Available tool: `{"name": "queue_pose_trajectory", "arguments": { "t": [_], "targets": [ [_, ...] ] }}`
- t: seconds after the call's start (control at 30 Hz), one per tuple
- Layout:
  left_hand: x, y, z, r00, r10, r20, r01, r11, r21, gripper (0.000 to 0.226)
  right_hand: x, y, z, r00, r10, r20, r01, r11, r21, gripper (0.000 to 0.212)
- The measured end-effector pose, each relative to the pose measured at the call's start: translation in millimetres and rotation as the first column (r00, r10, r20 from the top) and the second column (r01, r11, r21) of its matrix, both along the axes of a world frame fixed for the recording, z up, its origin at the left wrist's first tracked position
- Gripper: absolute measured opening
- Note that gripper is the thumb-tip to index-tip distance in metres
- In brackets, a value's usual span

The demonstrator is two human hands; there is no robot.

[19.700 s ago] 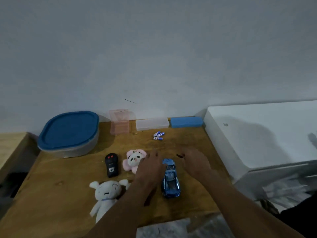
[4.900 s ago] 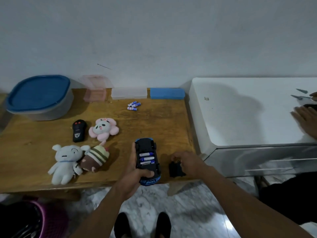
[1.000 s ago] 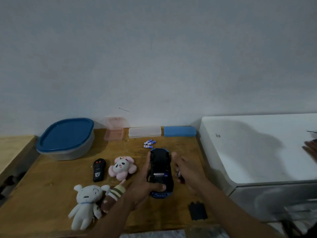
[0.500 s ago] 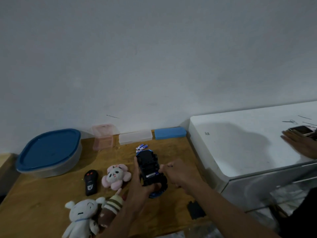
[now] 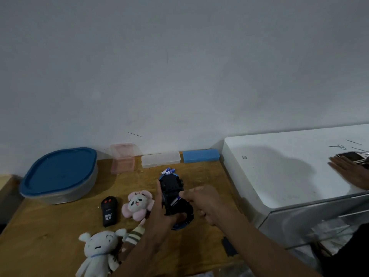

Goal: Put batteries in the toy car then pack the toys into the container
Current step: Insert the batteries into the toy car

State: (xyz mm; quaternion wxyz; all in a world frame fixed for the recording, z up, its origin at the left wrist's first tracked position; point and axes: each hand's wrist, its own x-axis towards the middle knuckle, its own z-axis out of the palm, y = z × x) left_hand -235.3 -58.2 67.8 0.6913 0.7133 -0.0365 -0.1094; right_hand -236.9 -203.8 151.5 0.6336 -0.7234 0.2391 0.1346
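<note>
The left hand (image 5: 159,215) gripped the toy car (image 5: 171,186) upside down just above the surface (image 5: 50,226). Its index finger stretched along the car's left flank and its thumb curled across the underside. The right hand (image 5: 201,202) sat at the car's right side with its fingers curled. Their tips were at a battery (image 5: 175,201) lying in the open compartment; whether they pinched it or only pressed on it could not be told.

Just beyond the hands lay the loose batteries (image 5: 168,171). Just left of the left hand lay a pink plush (image 5: 137,204), and a black remote (image 5: 108,210) lay on that plush's far side. A striped plush (image 5: 135,234) and a white plush (image 5: 97,248) lay beside the left forearm. The container (image 5: 60,174), its blue lid on, stood well apart, far to the left and beyond the hands. A small black panel (image 5: 228,247) lay flat on the surface by the right forearm.
</note>
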Motion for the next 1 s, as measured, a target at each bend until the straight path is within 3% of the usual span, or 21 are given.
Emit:
{"name": "queue_pose_trajectory", "arguments": {
  "t": [0.27, 0.37, 0.5, 0.6, 0.67, 0.77, 0.87, 1.0],
  "targets": [
    [3.5, 2.2, -2.2, 0.998, -0.036, -0.044, 0.033, 0.997, -0.07, 0.122, 11.8, 9.0, -1.4, 0.985, 0.075, 0.152, -0.035, 0.967, -0.252, 0.011],
    [5.1, 5.7, -1.3, 0.997, -0.065, -0.042, 0.062, 0.995, -0.084, 0.124, 9.5, 5.4, -4.5, 0.971, 0.116, 0.207, -0.057, 0.961, -0.271, 0.013],
    [4.0, 3.8, -0.1, 0.991, -0.128, -0.035, 0.124, 0.988, -0.091, 0.123, 6.6, 1.1, -2.7, 0.967, 0.071, 0.245, -0.036, 0.989, -0.144, 0.015],
    [1.2, 0.9, 1.7, 0.989, -0.144, -0.02, 0.142, 0.987, -0.075, 0.12, 5.2, -8.0, -4.6, 0.985, -0.013, 0.172, -0.006, 0.994, 0.111, 0.022],
    [-2.2, -0.7, 2.7, 0.989, -0.15, -0.011, 0.149, 0.986, -0.069, 0.116, 4.6, -15.7, -6.6, 0.991, -0.082, 0.108, 0.037, 0.93, 0.365, 0.027],
    [-8.6, -3.2, 2.9, 0.987, -0.16, -0.033, 0.157, 0.985, -0.067, 0.113, 1.8, -23.5, -7.8, 0.987, -0.161, 0.005, 0.119, 0.752, 0.649, 0.027],
    [-14.5, -6.4, -0.6, 0.979, -0.171, -0.11, 0.16, 0.982, -0.099, 0.121, -3.5, -30.2, -9.3, 0.976, -0.206, -0.072, 0.195, 0.679, 0.708, 0.028],
    [-18.7, -8.4, -9.3, 0.952, -0.222, -0.209, 0.199, 0.972, -0.125, 0.123, -11.0, -40.2, -13.4, 0.977, -0.179, -0.113, 0.212, 0.836, 0.505, 0.031]
  ]
}}
